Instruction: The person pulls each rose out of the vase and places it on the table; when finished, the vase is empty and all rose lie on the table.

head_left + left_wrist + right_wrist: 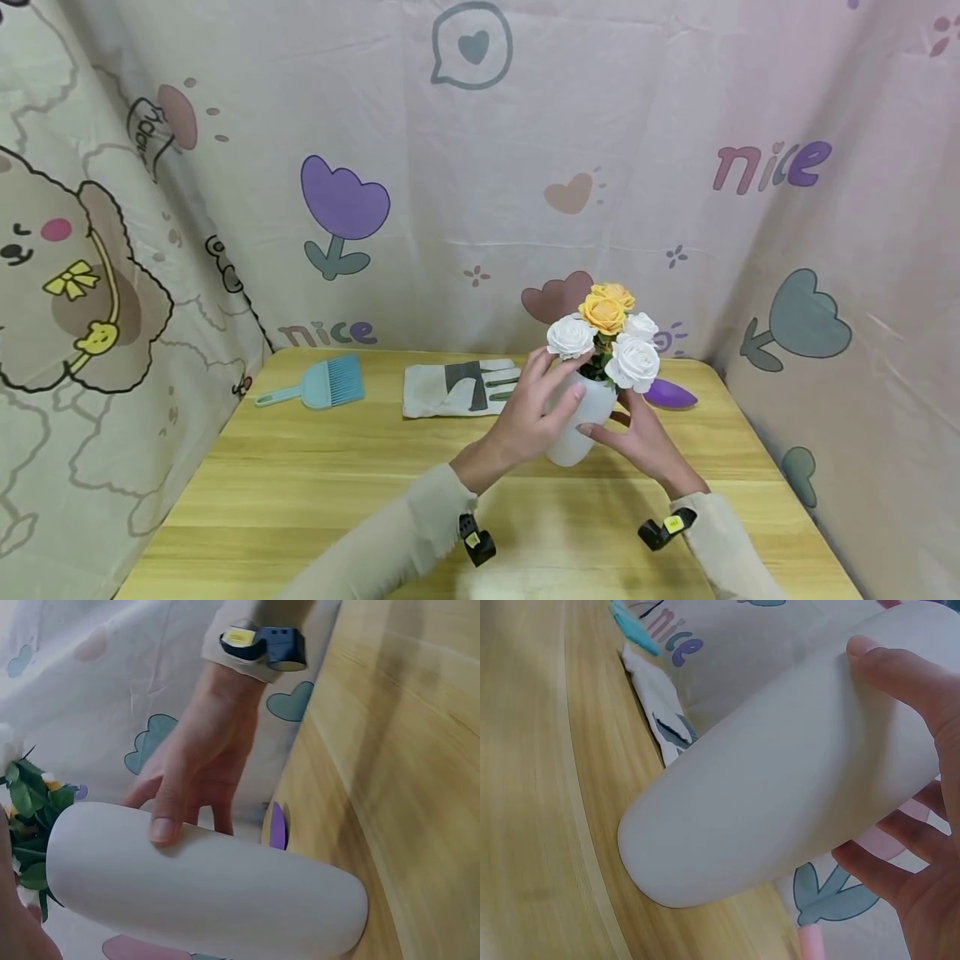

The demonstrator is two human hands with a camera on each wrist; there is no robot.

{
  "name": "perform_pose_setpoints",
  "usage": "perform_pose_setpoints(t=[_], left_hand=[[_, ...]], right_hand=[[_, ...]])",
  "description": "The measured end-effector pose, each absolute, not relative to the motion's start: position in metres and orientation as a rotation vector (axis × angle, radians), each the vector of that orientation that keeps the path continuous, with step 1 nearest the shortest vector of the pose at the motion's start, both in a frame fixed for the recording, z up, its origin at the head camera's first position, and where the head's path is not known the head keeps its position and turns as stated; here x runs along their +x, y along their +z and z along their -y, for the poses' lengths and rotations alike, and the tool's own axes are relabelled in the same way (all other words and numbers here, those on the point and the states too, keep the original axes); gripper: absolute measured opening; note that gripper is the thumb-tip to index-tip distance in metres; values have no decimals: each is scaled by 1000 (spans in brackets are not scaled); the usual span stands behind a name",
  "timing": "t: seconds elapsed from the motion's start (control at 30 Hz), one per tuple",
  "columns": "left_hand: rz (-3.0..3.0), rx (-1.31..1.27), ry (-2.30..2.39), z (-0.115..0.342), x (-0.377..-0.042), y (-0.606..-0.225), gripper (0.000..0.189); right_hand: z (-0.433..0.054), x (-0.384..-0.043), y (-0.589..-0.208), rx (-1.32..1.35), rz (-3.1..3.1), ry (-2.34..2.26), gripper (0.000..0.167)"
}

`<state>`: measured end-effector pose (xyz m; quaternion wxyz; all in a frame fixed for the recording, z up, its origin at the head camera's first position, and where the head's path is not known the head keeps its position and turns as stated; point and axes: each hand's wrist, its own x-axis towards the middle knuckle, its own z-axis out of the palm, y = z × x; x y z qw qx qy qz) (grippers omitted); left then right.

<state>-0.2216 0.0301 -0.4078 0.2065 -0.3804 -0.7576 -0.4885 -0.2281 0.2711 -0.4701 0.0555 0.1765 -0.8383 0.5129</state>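
Observation:
A white vase [581,421] holds white roses [633,362] and yellow roses [602,313]. My right hand [637,433] grips the vase from the right. In the right wrist view its thumb [885,664] lies on the near wall, and its fingers curve round the far side. My left hand [528,408] is at the upper left of the vase by the rim, its forefinger extended along the blooms and its thumb in front of the vase. Green leaves [30,795] poke out of the mouth in the left wrist view. The vase's base is close to the wooden table [360,483].
A light-blue dustpan and brush set [322,385] lies at the back left. White and grey gloves [438,392] lie behind the left hand. To the vase's right rests a purple pointed object [670,395]. A printed curtain [465,208] surrounds the table.

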Motion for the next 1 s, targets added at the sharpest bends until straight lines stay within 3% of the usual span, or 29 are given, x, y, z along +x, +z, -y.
perform_pose_setpoints(t=[0.43,0.77,1.0], left_hand=[[1903,-1013,-1495,-38,-244,-394,32],[1798,-1066,-1198,-42,-248,-387,22],[1689,-913,-1482,-39,-253,-345,24]], right_hand=[[-271,-228,-469,485,2590,1581,97],[-268,-226,-466,522,2550,1584,98],[-269,-229,-468,476,2570,1589,100]])
